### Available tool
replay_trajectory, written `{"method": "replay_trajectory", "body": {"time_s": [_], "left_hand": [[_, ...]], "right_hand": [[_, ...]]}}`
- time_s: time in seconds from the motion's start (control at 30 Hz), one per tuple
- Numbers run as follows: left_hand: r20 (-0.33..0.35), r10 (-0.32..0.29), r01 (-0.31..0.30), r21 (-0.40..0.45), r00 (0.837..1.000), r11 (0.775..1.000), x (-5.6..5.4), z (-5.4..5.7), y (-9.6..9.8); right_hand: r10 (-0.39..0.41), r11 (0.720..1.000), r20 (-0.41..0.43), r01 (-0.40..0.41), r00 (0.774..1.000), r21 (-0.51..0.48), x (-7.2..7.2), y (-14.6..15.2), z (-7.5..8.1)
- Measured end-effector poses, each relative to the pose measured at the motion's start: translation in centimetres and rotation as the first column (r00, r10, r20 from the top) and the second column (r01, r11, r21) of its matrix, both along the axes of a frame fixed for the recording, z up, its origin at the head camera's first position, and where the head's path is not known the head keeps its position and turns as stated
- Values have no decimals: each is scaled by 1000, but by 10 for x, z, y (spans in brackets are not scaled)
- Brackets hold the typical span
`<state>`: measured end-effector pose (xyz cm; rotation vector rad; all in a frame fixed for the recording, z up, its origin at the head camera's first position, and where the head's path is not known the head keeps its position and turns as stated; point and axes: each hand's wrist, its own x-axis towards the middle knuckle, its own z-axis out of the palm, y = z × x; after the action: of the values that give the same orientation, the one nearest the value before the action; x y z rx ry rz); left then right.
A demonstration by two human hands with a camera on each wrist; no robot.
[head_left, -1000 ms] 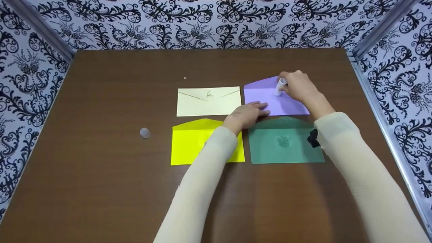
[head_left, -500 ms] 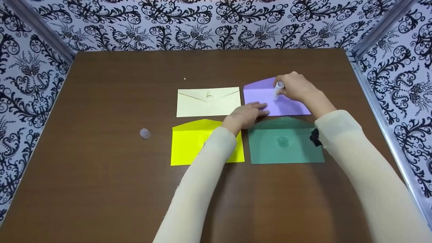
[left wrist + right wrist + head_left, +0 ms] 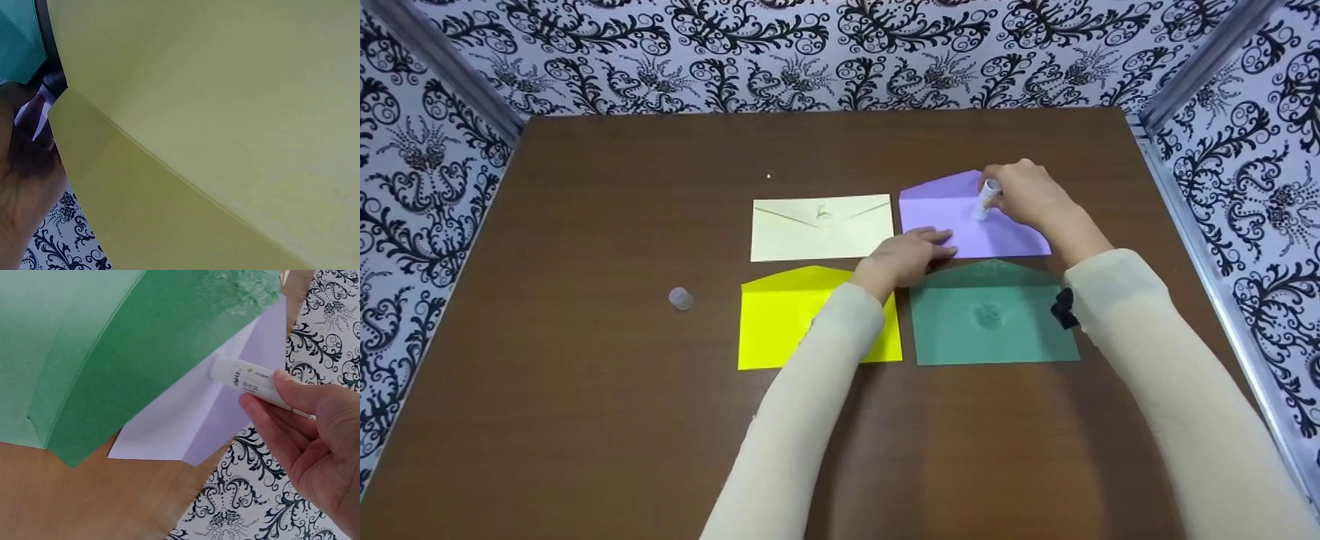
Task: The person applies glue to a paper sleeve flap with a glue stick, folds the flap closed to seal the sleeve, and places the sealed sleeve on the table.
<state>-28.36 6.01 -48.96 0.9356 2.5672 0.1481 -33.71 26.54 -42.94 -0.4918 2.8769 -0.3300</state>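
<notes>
A purple envelope (image 3: 934, 217) lies with its flap raised at the back right of the table. My right hand (image 3: 1033, 199) pinches a white glue stick (image 3: 247, 379) between thumb and fingers, its lower end against the purple paper. The left hand (image 3: 904, 259) rests with extended fingers on that envelope's lower left corner. Just below lies a green envelope (image 3: 997, 337), flap also up, with a rough glue patch near its middle. A bright yellow envelope (image 3: 776, 322) is partly covered by my left sleeve. In the left wrist view, yellow paper (image 3: 197, 112) fills most of the picture.
Left of the purple envelope lies a cream envelope (image 3: 802, 240) with its flap folded down. A small translucent cap (image 3: 680, 298) sits farther left on the brown table (image 3: 585, 420). Black-and-white patterned panels (image 3: 810, 67) border the table's back and sides.
The glue stick shifts slightly toward me and left, then back right, staying over the purple envelope. My left hand keeps its place.
</notes>
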Motion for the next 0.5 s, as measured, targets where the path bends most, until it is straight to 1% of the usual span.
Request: {"method": "replay_trajectory", "body": {"time_s": [0.1,0.2,0.33,0.5], "left_hand": [[0,-1,1,-7,1000,1000,-1,0,0],[0,-4,4,-18,1000,1000,-1,-1,1],[2,-5,5,-30,1000,1000,-2,-1,2],[4,-3,3,-29,1000,1000,-2,-1,2]], "right_hand": [[-13,999,-31,11,999,-45,-1,2,-2],[-36,996,-37,33,999,-81,-2,2,-4],[-61,993,-20,59,998,-100,-4,-1,-5],[-65,992,-2,65,998,-109,-7,-7,-6]]}}
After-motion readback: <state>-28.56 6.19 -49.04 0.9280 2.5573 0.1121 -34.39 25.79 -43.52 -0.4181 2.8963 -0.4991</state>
